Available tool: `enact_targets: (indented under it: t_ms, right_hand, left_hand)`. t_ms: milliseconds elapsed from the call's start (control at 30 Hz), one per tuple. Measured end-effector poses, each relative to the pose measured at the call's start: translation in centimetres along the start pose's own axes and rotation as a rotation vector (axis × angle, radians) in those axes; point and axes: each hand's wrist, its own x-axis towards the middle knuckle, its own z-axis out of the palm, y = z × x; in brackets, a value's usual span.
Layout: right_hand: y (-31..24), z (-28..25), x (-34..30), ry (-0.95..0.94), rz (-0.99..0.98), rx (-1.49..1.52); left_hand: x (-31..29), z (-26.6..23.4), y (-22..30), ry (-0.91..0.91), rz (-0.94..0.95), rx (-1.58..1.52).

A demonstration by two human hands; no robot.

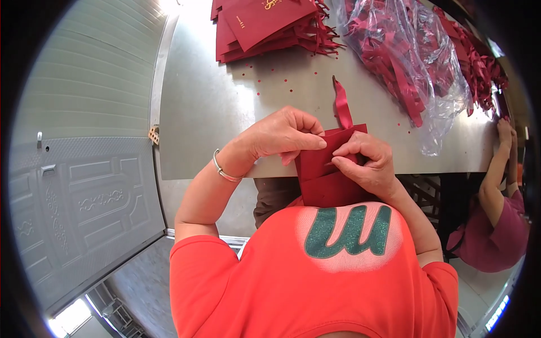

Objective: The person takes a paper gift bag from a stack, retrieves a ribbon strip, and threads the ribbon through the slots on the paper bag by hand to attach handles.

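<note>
A dark red paper gift bag [327, 190] stands against my chest at the table's near edge. From its top rises a red ribbon [341, 104], its free end on the metal table. My left hand [288, 134], with a silver bangle at the wrist, is closed at the bag's upper left, thumb and fingers pinching its top edge. Over the bag's right side, my right hand [369, 160] brings thumb and forefinger together. Whatever lies between those fingertips is too small to make out.
A stack of flat red bags [262, 28] with ribbons lies at the far side of the metal table [197, 112]. Clear plastic [431, 107] holds red ribbons [389, 67] at the right. Small red dots [285, 80] are scattered between. Another person [490, 236] sits at far right.
</note>
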Motion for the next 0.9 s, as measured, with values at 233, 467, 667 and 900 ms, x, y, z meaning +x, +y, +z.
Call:
enact_targets:
  t_ms: [233, 467, 667, 900]
  right_hand:
    - [-2.4, -0.2, 0.0, 0.039, 0.098, -0.080]
    - [-2.0, 0.5, 1.3, 0.090, -0.146, -0.251]
    - [-1.7, 0.9, 1.5, 0.014, -0.203, -0.341]
    - [-1.9, 1.1, 1.7, 0.095, -0.231, -0.432]
  left_hand:
    - [0.1, 0.9, -0.2, 0.104, 0.066, 0.143]
    - [0.3, 1.0, -0.6, 0.135, 0.106, 0.159]
    - [0.3, 0.8, -0.5, 0.131, 0.086, 0.178]
    - [0.3, 0.4, -0.7, 0.084, 0.084, 0.135]
